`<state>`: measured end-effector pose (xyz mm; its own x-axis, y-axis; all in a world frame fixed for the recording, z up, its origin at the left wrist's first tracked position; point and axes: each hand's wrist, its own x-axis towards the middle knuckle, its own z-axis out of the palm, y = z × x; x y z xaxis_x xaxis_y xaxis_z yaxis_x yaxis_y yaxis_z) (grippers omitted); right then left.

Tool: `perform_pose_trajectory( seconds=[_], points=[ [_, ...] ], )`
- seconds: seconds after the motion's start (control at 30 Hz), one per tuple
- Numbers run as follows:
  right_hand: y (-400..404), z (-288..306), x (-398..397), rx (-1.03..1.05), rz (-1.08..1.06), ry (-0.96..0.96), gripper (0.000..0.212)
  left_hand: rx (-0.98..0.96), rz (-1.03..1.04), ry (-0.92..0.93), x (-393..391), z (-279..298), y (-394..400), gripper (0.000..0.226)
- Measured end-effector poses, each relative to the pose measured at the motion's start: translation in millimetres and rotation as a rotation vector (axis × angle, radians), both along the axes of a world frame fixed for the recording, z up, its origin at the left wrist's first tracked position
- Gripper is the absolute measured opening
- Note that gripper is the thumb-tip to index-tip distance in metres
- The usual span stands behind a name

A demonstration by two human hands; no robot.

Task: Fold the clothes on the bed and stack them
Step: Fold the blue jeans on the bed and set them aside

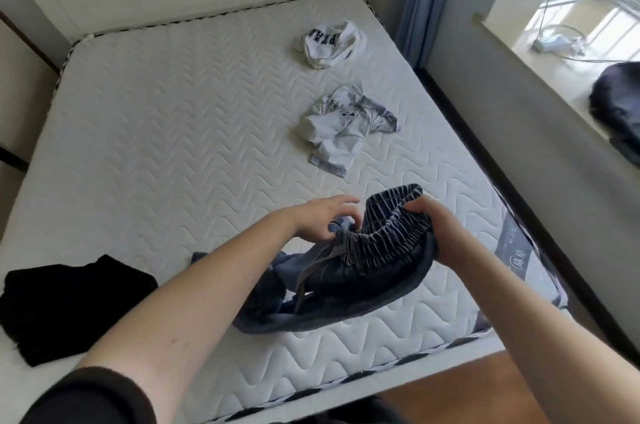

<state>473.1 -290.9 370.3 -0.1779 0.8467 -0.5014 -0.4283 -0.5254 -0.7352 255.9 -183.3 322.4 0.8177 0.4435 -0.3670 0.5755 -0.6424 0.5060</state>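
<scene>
Denim trousers [367, 271] bunched, waistband gripped by left hand [322, 219], right hand [440, 229], fingertips hidden.

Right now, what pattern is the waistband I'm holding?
Dark blue elastic waistband with pale vertical stripes, head view.

Dark sleeve [93, 396], bare forearms

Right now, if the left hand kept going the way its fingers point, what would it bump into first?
The left hand points rightward across the dark blue pants, so it would likely meet their striped waistband first, then the right hand. Depth is uncertain.
</scene>
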Motion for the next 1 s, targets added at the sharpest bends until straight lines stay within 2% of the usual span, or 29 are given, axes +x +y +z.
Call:
perform_pose_trajectory(
  seconds=[0.07, 0.17, 0.27, 0.37, 0.43, 0.5, 0.6, 0.67, 0.73, 0.8, 0.87, 1.0],
  points=[
    [-6.3, -6.4, 9.7, -0.022, -0.035, -0.077, 0.024, 0.103, -0.1, 0.063, 4.9, -0.1, -1.4, 0.04],
    [-12.8, -15.9, 26.1, -0.022, -0.081, -0.203, 0.025, 0.202, -0.225, 0.248, -0.2, 2.1, 1.3, 0.042],
    [-17.9, -20.0, 40.1, 0.059, -0.102, -0.292, 0.016, 0.241, -0.273, 0.358, -14.9, 5.9, 7.0, 0.036],
    [-22.8, -21.1, 47.4, 0.111, -0.092, -0.291, 0.027, 0.269, -0.247, 0.41, -31.4, 7.5, 10.4, 0.03],
    [-23.4, -20.0, 49.0, 0.137, -0.062, -0.281, 0.021, 0.257, -0.157, 0.345, -40.4, 4.3, 13.0, 0.02],
    [-22.1, -18.4, 49.6, 0.157, -0.031, -0.267, 0.027, 0.176, -0.019, 0.202, -48.4, 0.8, 13.0, 0.025],
    [-17.5, -17.9, 53.8, 0.184, -0.035, -0.261, 0.032, -0.104, 0.254, -0.01, -57.3, 0.2, 8.1, 0.031],
    [-13.5, -20.3, 59.5, 0.201, -0.063, -0.309, 0.039, -0.231, 0.369, -0.037, -60.8, 1.2, 4.1, 0.033],
    [-9.3, -24.8, 66.4, 0.236, -0.088, -0.452, 0.042, -0.241, 0.41, -0.02, -63.9, 3.7, 2.2, 0.032],
    [-4.9, -30.3, 73.3, 0.331, -0.088, -0.732, 0.031, -0.207, 0.436, -0.031, -68.5, 7.5, 4.3, 0.024],
    [-2.8, -33.2, 77.0, 0.447, -0.024, -0.981, 0.041, -0.146, 0.454, -0.044, -71.4, 13.0, 8.8, 0.03],
    [-3.1, -36.4, 73.6, 0.655, 0.144, -1.148, 0.061, -0.035, 0.485, -0.033, -74.4, 29.3, 18.9, 0.035]
  ],
)
